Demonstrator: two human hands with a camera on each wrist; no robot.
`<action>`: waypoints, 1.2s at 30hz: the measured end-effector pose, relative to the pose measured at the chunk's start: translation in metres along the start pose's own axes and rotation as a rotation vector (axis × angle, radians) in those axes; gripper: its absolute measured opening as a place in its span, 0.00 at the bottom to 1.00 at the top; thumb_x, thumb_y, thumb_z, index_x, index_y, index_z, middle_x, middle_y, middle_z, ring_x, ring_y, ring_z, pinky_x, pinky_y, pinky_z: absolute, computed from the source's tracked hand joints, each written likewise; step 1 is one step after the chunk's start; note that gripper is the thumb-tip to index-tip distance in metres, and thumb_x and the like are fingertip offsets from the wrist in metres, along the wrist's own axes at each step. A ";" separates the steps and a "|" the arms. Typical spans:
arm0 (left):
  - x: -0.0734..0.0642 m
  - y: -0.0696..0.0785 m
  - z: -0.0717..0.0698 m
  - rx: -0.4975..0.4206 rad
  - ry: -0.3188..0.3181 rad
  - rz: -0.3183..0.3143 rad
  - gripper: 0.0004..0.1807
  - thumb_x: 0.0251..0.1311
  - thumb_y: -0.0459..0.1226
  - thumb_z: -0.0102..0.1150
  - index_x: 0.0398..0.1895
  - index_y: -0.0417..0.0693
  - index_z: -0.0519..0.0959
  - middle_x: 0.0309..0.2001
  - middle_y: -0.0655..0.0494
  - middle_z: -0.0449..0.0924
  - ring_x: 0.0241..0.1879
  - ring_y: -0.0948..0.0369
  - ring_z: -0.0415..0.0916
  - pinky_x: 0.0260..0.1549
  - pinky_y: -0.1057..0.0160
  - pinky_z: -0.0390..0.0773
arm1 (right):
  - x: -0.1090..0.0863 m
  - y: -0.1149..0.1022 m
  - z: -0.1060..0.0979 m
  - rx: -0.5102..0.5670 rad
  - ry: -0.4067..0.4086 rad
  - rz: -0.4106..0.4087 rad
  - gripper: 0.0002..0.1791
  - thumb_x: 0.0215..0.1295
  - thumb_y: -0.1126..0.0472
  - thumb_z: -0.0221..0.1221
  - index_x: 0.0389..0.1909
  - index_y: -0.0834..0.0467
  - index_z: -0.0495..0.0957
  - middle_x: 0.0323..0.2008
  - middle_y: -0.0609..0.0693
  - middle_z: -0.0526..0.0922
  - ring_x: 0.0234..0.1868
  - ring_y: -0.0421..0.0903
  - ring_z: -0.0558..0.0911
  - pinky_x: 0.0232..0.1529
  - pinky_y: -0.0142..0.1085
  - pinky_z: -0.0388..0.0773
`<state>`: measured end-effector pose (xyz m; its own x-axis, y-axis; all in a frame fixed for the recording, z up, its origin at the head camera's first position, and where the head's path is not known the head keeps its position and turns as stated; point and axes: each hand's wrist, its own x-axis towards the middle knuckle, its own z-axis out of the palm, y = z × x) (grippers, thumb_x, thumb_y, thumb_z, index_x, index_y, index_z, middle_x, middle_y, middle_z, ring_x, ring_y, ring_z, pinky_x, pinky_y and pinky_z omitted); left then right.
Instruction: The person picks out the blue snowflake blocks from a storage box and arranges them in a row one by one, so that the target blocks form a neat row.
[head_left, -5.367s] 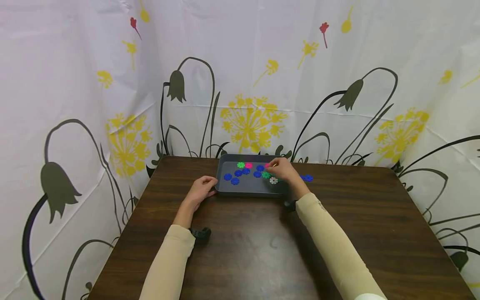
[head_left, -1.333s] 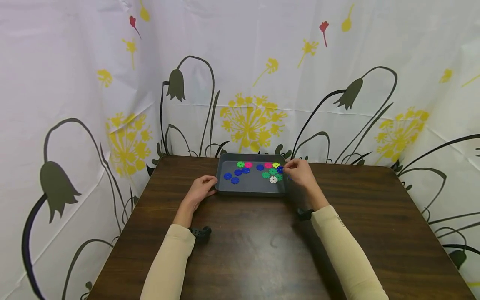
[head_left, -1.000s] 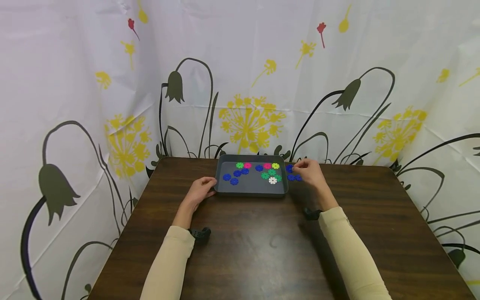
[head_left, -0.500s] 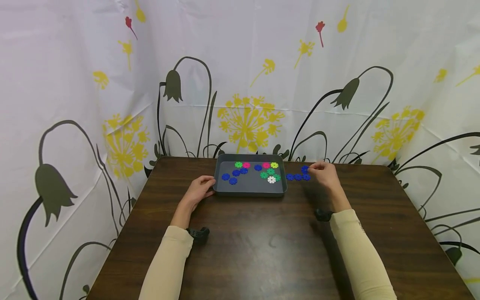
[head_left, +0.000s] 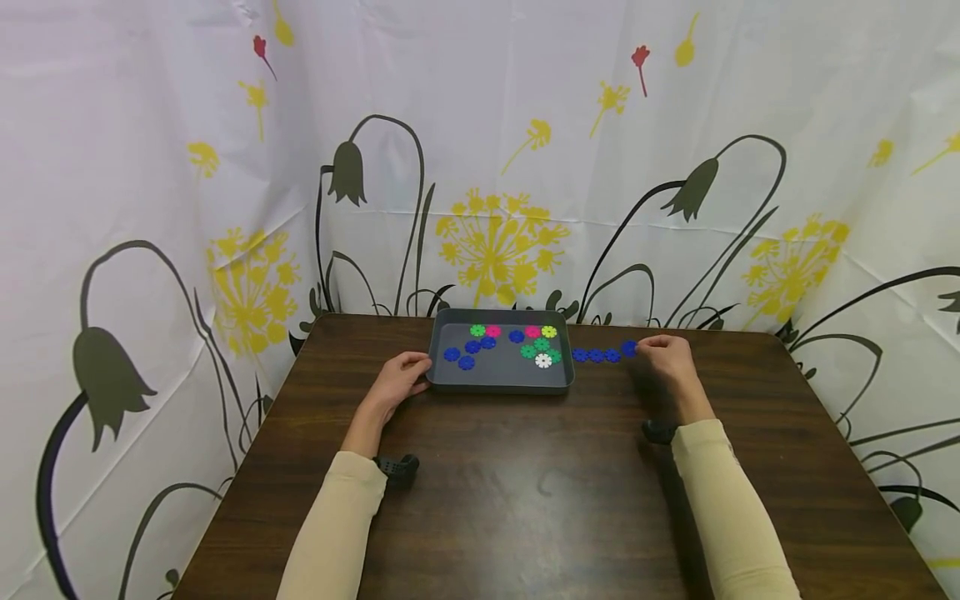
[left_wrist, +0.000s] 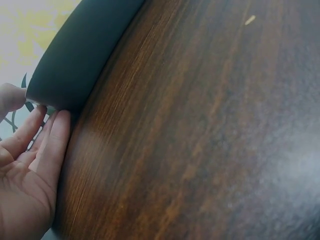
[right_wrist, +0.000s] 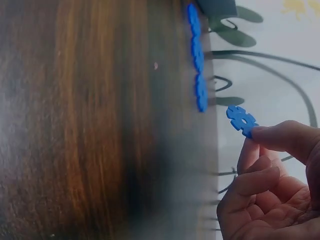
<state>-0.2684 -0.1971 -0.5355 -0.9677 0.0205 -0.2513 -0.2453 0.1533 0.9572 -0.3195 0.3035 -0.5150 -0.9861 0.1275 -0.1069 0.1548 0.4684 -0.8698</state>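
My left hand [head_left: 397, 380] holds the left end of a dark grey tray [head_left: 502, 386], thumb at the rim and fingers against its lower edge, as the left wrist view shows. Between thumb and fingertips, my right hand [head_left: 670, 362] pinches a blue notched flower-shaped disc [right_wrist: 242, 121]. It is held just above the table, beyond the right end of a row of blue discs [head_left: 596, 356] lying right of the tray. Inside the tray lie several more blue discs [head_left: 452, 354], green discs [head_left: 528, 352], pink discs [head_left: 492, 332], a yellow disc [head_left: 549, 332] and a white disc [head_left: 543, 361].
Both hands work over a dark wood-grain table [head_left: 495, 483]. Behind its back edge hangs a white curtain [head_left: 480, 108] printed with flowers. A small pale speck [left_wrist: 250, 20] lies on the wood in the left wrist view.
My right hand has carried a blue disc out of the tray, rightward past its edge and along the row to its right end. The left hand has stayed on the tray.
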 end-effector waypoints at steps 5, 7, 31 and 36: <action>0.000 -0.002 0.000 -0.001 0.004 0.001 0.27 0.85 0.43 0.52 0.77 0.37 0.69 0.76 0.38 0.68 0.77 0.45 0.68 0.74 0.49 0.78 | 0.008 0.008 -0.001 0.035 -0.026 0.077 0.20 0.80 0.56 0.61 0.60 0.68 0.82 0.47 0.52 0.78 0.41 0.44 0.74 0.37 0.33 0.76; 0.001 -0.002 0.001 -0.002 0.004 0.000 0.27 0.84 0.43 0.53 0.77 0.37 0.69 0.76 0.38 0.68 0.77 0.45 0.68 0.74 0.49 0.78 | 0.011 0.011 -0.002 0.066 -0.034 0.122 0.21 0.80 0.55 0.61 0.62 0.67 0.82 0.43 0.48 0.76 0.38 0.42 0.74 0.34 0.32 0.76; -0.002 0.000 0.001 0.002 0.015 -0.002 0.27 0.84 0.43 0.53 0.77 0.39 0.70 0.76 0.39 0.69 0.76 0.46 0.69 0.72 0.51 0.79 | 0.025 0.023 0.001 0.100 -0.047 0.194 0.21 0.78 0.57 0.62 0.64 0.66 0.82 0.38 0.42 0.80 0.34 0.41 0.78 0.30 0.32 0.76; -0.002 -0.001 0.001 0.001 0.012 0.001 0.27 0.84 0.43 0.53 0.77 0.38 0.69 0.76 0.39 0.69 0.77 0.46 0.68 0.73 0.50 0.79 | 0.024 0.024 0.002 0.114 -0.035 0.198 0.20 0.79 0.58 0.61 0.63 0.65 0.82 0.39 0.43 0.81 0.33 0.41 0.79 0.28 0.32 0.77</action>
<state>-0.2665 -0.1965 -0.5363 -0.9685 0.0090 -0.2490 -0.2446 0.1546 0.9572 -0.3395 0.3163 -0.5390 -0.9391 0.1757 -0.2953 0.3391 0.3349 -0.8791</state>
